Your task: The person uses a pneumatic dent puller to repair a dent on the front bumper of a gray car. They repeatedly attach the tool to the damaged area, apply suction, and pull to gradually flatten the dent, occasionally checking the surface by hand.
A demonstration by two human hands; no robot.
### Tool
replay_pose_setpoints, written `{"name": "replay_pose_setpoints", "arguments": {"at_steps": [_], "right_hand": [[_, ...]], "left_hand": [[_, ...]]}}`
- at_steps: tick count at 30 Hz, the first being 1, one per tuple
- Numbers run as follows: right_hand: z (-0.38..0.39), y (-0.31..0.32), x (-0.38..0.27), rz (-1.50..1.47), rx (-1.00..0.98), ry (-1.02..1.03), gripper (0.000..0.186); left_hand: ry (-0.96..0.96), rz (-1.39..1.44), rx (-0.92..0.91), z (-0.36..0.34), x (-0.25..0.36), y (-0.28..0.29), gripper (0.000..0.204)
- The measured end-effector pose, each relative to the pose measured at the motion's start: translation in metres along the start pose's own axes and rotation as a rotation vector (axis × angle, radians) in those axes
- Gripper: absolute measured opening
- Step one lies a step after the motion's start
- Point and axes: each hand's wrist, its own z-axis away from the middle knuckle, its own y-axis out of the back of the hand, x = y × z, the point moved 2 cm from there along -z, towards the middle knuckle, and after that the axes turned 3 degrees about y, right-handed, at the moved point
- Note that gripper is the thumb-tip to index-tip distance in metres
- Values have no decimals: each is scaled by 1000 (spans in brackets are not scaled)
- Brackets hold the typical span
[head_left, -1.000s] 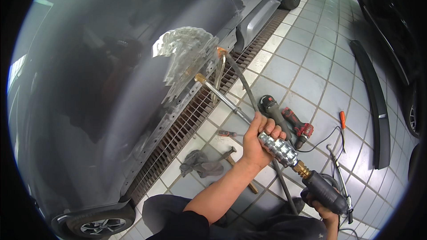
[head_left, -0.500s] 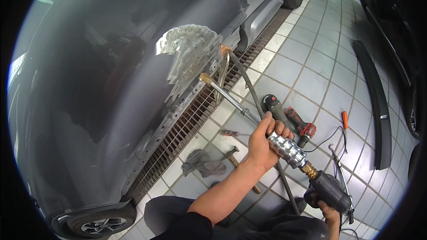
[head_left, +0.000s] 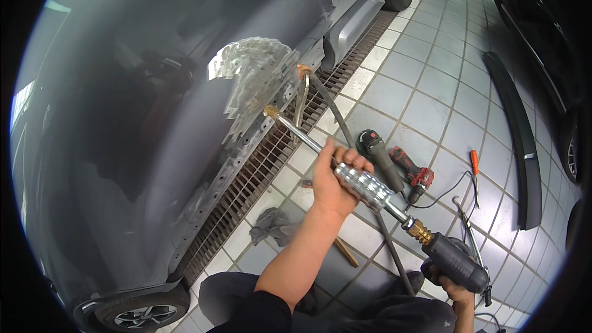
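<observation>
Filling the left side of the frame, a big grey car [head_left: 142, 117] has a shiny scraped patch [head_left: 259, 71] low on its side. A floor of pale tiles [head_left: 394, 83] spreads across the middle and right. At the upper right sits a black car [head_left: 542, 43]. A long brown grate [head_left: 246, 172] runs along the bottom edge of the grey car. A dark, bent strip [head_left: 524, 148] lies on the floor at the right.

A long silver tool [head_left: 394, 207] slants from the middle to the lower right. Its gold-coloured tip [head_left: 270, 111] is right at the grey car's bottom edge, just below the patch. Near the middle, the left hand [head_left: 336, 179] has its fingers curled around the bumpy silver grip [head_left: 367, 188]. At the lower right, the right hand [head_left: 457, 293] is wrapped around the fat black handle [head_left: 456, 262]; some of its fingers are hidden.

A dark hose [head_left: 388, 243] runs down under the tool. Right of centre, a dark grinder [head_left: 379, 154] lies beside a red and black drill [head_left: 413, 171]. A crumpled grey cloth [head_left: 268, 225] lies below the grate. Farther right is a thin screwdriver [head_left: 474, 161] with an orange handle.
</observation>
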Motion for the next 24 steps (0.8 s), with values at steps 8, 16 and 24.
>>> {"name": "replay_pose_setpoints", "arguments": {"at_steps": [8,16,24], "right_hand": [[-2,-3,19,-475,48,-126,44],[11,0,58,-496,-16,-174,69],[9,3,26,6,70,109,22]], "left_hand": [[22,-12,26,12,-41,4,34],[64,-26,91,11,-38,2,35],[110,-10,38,27,-34,0,39]]}}
